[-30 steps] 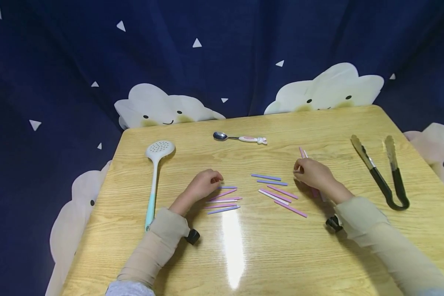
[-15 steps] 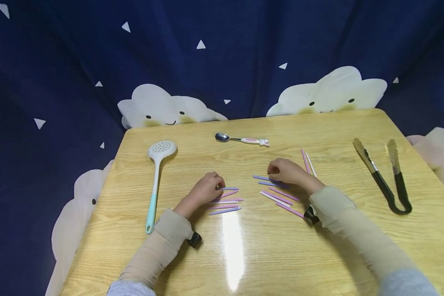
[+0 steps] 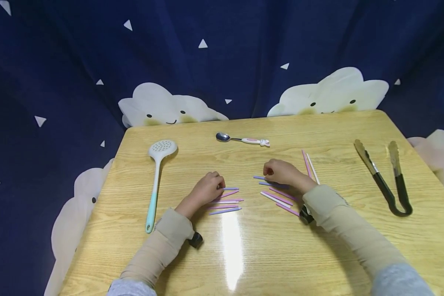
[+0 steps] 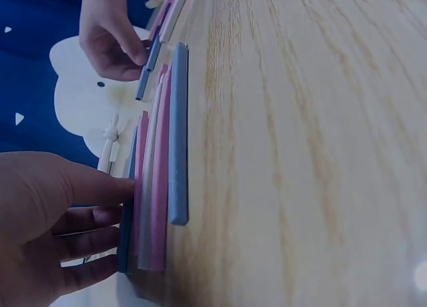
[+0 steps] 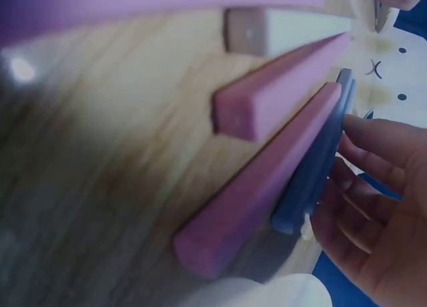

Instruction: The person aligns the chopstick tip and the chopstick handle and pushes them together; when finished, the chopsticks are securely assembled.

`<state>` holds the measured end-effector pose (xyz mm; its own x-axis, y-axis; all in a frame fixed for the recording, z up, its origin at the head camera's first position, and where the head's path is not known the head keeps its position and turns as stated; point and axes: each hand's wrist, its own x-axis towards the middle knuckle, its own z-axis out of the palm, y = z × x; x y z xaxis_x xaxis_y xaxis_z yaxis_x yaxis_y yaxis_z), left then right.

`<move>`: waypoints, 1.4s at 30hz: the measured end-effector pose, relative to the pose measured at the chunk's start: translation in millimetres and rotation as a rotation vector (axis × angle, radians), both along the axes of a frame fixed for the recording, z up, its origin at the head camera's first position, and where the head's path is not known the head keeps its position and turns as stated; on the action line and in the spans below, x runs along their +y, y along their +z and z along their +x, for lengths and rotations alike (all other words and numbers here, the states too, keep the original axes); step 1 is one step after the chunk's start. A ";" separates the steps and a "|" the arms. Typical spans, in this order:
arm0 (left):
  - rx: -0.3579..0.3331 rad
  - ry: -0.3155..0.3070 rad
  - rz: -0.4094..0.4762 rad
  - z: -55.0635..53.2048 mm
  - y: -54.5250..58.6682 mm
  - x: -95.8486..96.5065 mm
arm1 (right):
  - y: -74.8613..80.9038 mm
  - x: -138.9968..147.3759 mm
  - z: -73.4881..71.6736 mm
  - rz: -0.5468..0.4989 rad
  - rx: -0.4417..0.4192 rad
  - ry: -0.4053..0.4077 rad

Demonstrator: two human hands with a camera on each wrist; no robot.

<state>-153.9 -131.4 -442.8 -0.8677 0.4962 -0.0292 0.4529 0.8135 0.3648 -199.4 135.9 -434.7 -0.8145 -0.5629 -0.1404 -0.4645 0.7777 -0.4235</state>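
Observation:
My left hand point(image 3: 208, 188) is at the far end of the left group of sticks, its thumb and fingers pinching a slim blue stick point(image 4: 126, 220) on the table. Pink sticks point(image 4: 160, 180), a white one and another blue stick point(image 3: 225, 211) lie side by side nearer me. Over the right group, my right hand point(image 3: 283, 172) has thumb and fingertips around the farthest blue stick point(image 3: 258, 177). A second blue stick point(image 5: 308, 177) lies close beside it, partly under the hand. Toward me are pink sticks point(image 3: 287, 209) and a white stick point(image 3: 275, 199).
A pink stick point(image 3: 306, 163) and a white stick point(image 3: 313, 168) lie beyond the right wrist. Around the wooden table point(image 3: 281, 263) are a slotted skimmer point(image 3: 157, 172) at left, a spoon point(image 3: 240, 139) at the back and tongs point(image 3: 386, 181) at right.
My right hand has moved left from the separate pink and white sticks to the far blue stick of the right group. The left hand has stayed at its blue stick.

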 end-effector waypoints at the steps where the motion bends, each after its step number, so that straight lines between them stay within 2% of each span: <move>1: 0.000 0.001 -0.001 -0.1 0.1 -0.1 | 0.6 -0.6 0.5 0.007 0.009 0.006; 9: -0.002 0.007 -0.012 -0.2 0.2 -0.7 | 1.1 -4.0 1.6 0.089 0.095 0.051; 17: 0.004 -0.001 -0.015 -0.7 0.0 0.2 | -1.1 -3.7 1.7 0.118 0.099 0.056; 25: -0.010 0.085 0.048 -3.5 1.9 0.3 | 5.3 0.9 0.8 0.044 0.058 0.007; 33: 0.040 0.123 0.156 -5.3 17.7 -2.2 | 21.0 11.2 4.7 -0.076 0.063 -0.007; 42: 0.135 0.142 0.317 -1.0 46.8 0.6 | 40.5 22.0 18.9 -0.292 0.039 -0.074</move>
<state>-155.0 -130.8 -396.0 -0.9140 0.3368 0.2260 0.4050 0.7275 0.5538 -180.5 157.9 -394.2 -0.8566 -0.5134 0.0513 -0.4313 0.6579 -0.6174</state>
